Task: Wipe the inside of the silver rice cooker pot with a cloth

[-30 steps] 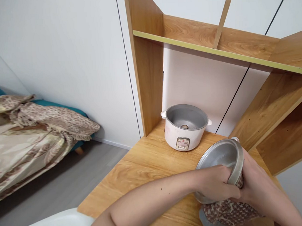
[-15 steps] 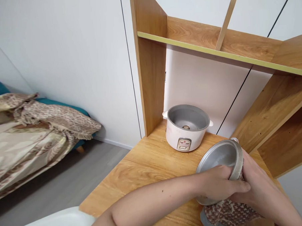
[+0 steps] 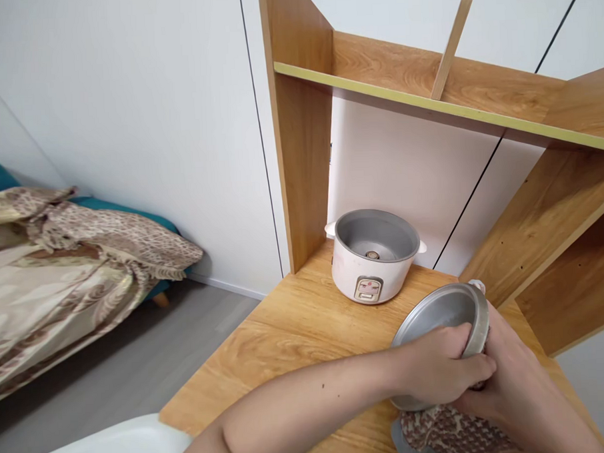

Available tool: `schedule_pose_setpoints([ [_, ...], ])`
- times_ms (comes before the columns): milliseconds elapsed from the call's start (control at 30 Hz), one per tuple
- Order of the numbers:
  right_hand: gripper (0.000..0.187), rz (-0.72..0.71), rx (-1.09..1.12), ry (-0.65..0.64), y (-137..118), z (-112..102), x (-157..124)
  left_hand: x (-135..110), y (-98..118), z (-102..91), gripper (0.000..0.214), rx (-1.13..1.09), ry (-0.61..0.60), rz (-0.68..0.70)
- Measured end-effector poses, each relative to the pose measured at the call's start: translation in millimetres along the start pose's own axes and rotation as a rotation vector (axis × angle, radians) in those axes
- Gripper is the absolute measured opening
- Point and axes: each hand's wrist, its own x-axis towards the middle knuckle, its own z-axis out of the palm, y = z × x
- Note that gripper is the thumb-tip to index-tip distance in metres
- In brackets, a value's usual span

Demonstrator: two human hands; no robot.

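Observation:
A silver metal inner pot is tilted over the right part of the table, its mouth facing up and left. My left hand is closed over its near rim, fingers inside and thumb outside. Around the pot's right outer side wraps my right hand, its fingers partly hidden behind the wall. A brown-and-white patterned cloth hangs beneath the pot by my right hand. Farther back stands a white rice cooker body, lidless, with its grey inside and central heating sensor showing.
The wooden table has an upright shelf unit along its back. A white chair touches the lower left. On the left, a bed or sofa with a patterned blanket stands by the wall.
The pot, cloth and right hand have shifted slightly; the cloth has swung a little left. My left fingers have curled further over the rim. The rice cooker body has stayed put.

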Motion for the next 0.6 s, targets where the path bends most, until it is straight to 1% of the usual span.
schedule_pose_setpoints([
  [167, 0.066, 0.091, 0.062, -0.101, 2, -13, 4, -4, 3, -1.4, 0.016, 0.053, -0.041, 0.030],
  [233, 0.063, 0.111, 0.064, -0.129, 1, -17, 5, -4, 3, -1.0, 0.014, 0.041, -0.028, 0.041],
  [300, 0.059, 0.113, 0.061, -0.129, 1, -16, 6, -4, 3, -0.3, 0.014, 0.014, -0.001, 0.073],
  [400, 0.058, 0.076, 0.051, -0.061, 0, -10, 6, -2, 2, 1.9, 0.013, -0.020, 0.028, 0.094],
  [500, 0.071, -0.001, 0.046, 0.006, 1, 0, 3, 0, -3, 5.5, 0.009, -0.086, 0.013, 0.029],
  [600, 0.090, -0.053, -0.008, 0.036, 3, 9, -3, 1, -9, 8.7, 0.020, -0.135, 0.010, 0.019],
])
